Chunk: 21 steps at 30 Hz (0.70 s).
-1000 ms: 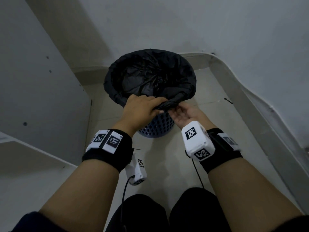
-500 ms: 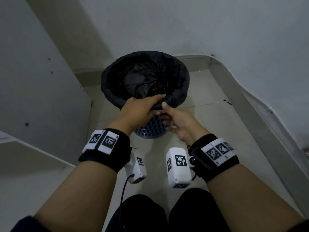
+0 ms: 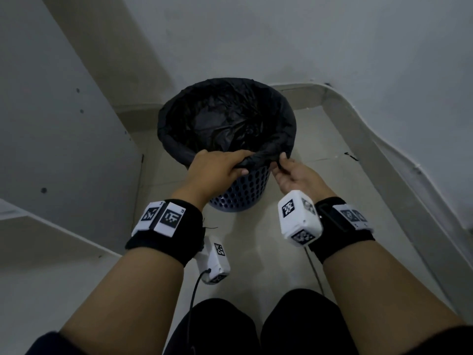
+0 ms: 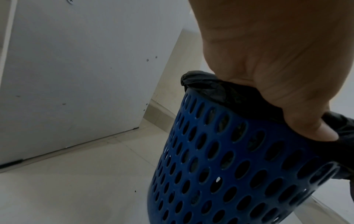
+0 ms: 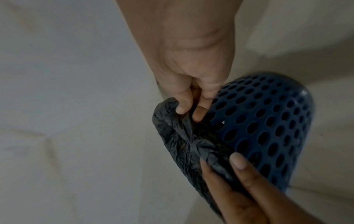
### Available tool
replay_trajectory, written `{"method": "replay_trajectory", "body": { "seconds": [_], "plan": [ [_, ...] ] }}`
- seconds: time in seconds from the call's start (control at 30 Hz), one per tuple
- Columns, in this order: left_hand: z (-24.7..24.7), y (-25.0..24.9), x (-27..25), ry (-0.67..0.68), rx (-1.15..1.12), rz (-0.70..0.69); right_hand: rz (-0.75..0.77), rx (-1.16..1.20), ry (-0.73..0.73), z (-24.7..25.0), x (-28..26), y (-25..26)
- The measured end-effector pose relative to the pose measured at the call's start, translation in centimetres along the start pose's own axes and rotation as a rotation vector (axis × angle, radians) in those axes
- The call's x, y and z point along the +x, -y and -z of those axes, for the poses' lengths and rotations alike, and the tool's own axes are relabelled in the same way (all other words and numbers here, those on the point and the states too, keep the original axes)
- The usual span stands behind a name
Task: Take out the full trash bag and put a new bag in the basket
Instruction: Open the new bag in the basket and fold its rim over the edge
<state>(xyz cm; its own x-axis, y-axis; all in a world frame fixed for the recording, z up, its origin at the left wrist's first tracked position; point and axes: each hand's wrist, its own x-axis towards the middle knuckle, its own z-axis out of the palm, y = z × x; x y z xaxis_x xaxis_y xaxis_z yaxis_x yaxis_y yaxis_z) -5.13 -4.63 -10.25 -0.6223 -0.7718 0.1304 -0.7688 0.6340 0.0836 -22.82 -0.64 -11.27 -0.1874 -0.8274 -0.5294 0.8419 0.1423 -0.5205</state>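
A blue perforated basket (image 3: 240,190) (image 4: 229,166) (image 5: 268,121) stands on the floor, lined with a black trash bag (image 3: 225,121) whose edge is folded over the rim. My left hand (image 3: 217,165) grips the near rim, fingers over the bag's fold (image 4: 226,91) and thumb (image 4: 314,130) outside. To its right, my right hand (image 3: 286,167) pinches the folded bag edge (image 5: 184,136) at the near right of the rim, thumb (image 5: 239,163) against the plastic.
A white cabinet panel (image 3: 58,129) rises on the left, with a lower white ledge (image 3: 38,226). Grey wall (image 3: 281,34) behind; a raised curved curb (image 3: 384,155) runs along the right. My dark-clothed knees (image 3: 256,326) are at the bottom.
My right hand turned palm-up and shifted right along the rim, now pinching the bag's edge. My left hand stayed on the near rim. The view moved slightly.
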Motion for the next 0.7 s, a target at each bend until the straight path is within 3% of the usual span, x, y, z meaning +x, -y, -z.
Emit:
{"method": "replay_trajectory", "body": {
  "seconds": [0.1,0.3,0.57,0.7],
  "plan": [
    [0.1,0.0,-0.1,0.012,-0.006,0.0,-0.078,0.125,-0.041,-0.3,-0.9,-0.3],
    [0.1,0.0,-0.2,0.013,0.024,0.008,-0.134,-0.032,-0.08,-1.8,-1.5,0.5],
    [0.2,0.7,-0.4,0.024,0.069,-0.038,-0.041,-0.132,0.039,-1.7,-1.9,0.3],
    [-0.2,0.3,-0.8,-0.047,0.054,-0.019,-0.084,-0.223,0.063,-1.2,-2.2,-0.4]
  ]
}}
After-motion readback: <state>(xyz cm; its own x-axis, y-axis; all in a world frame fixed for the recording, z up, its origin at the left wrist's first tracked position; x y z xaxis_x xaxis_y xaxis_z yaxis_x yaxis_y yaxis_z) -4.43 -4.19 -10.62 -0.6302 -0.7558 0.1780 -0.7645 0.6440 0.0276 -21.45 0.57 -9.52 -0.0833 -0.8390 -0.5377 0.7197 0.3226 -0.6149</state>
